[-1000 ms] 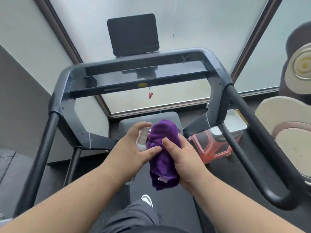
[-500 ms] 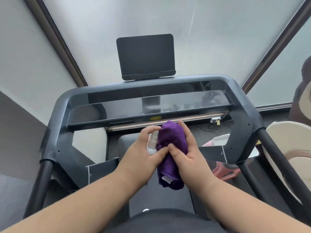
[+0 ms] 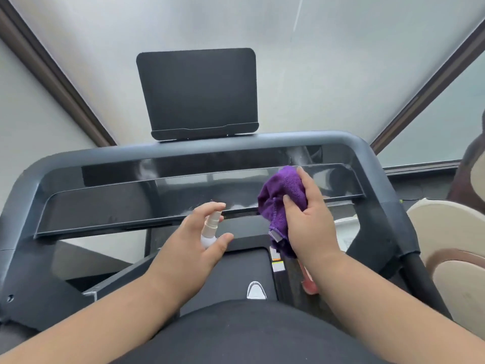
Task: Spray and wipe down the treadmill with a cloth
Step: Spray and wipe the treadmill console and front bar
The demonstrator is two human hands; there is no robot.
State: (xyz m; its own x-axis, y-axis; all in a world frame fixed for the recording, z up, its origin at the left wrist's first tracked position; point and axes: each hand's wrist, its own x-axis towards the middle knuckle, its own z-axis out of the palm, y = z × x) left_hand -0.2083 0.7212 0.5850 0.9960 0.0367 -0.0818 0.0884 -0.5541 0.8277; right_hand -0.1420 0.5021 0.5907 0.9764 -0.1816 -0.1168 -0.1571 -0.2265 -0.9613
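- My left hand (image 3: 194,240) grips the small spray bottle (image 3: 210,229) – fingers curled round the white body, index finger up by the nozzle, nozzle aimed at the treadmill's console panel (image 3: 131,203).
- My right hand (image 3: 307,219) clutches the purple cloth (image 3: 282,195), bunched up; the top of the wad sits against the right part of the glossy panel, its tagged end hanging below my palm.
- Treadmill frame (image 3: 367,153) wraps round me; tablet holder (image 3: 196,93) stands upright above the top bar; belt deck (image 3: 236,266) lies below my hands, with my shoe tip (image 3: 256,290) on it.
- Bottle looks light, rigid plastic, probably slick if wet – best held round the body with one finger free for the pump.
- Cloth is soft, limp microfibre, no weight to speak of; a wad gives a firmer pad than a loose sheet, so I judge pressing with a flat palm works best.
- Panel is smooth, glossy and hard – likely streaks easily, faint misty patches show on it. Light pressure should do.
- Frame is fixed and stiff, so nothing shifts when I push.
- Beige padded shape (image 3: 451,245) sits off to my right, clear of the work.
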